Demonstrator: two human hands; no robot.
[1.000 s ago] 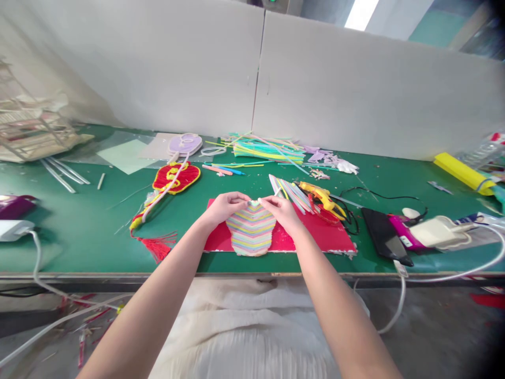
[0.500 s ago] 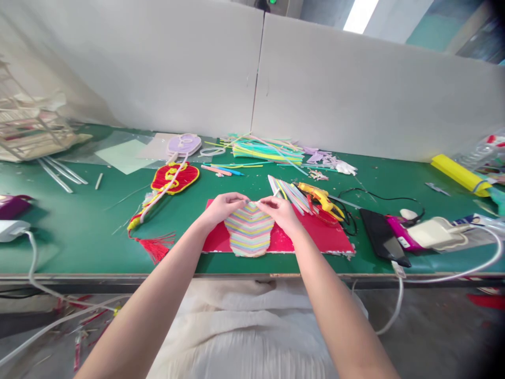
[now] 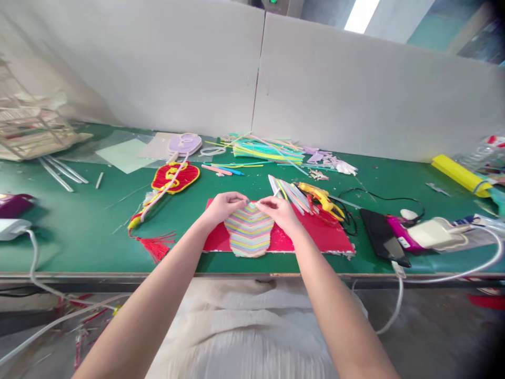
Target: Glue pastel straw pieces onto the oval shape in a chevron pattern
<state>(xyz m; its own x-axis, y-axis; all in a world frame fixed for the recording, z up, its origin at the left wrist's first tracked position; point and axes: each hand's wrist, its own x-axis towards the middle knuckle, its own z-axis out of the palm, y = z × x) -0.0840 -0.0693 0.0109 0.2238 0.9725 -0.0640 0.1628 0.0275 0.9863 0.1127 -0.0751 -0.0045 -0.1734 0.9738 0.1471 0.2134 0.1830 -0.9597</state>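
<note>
A flat piece with pastel chevron stripes [image 3: 250, 231] lies on a red board [image 3: 315, 234] at the table's front edge. At its upper left edge, my left hand [image 3: 226, 206] has thumb and fingers pinched together. My right hand [image 3: 279, 209] pinches at the upper right edge, its fingertips close to those of the left. Whether a separate thin strip is between the fingertips is too small to tell. Just right of my right hand, a bundle of pastel strips [image 3: 292, 195] rests partly on the board, beside a yellow glue gun [image 3: 321, 197].
Left of the board lies a red and yellow fan-shaped ornament [image 3: 185, 179] with a red tassel [image 3: 155, 248]. More coloured strips [image 3: 268, 151] are piled at the back. A black phone [image 3: 382, 237] with a white cable lies to the right. A grey partition [image 3: 177, 63] closes off the back.
</note>
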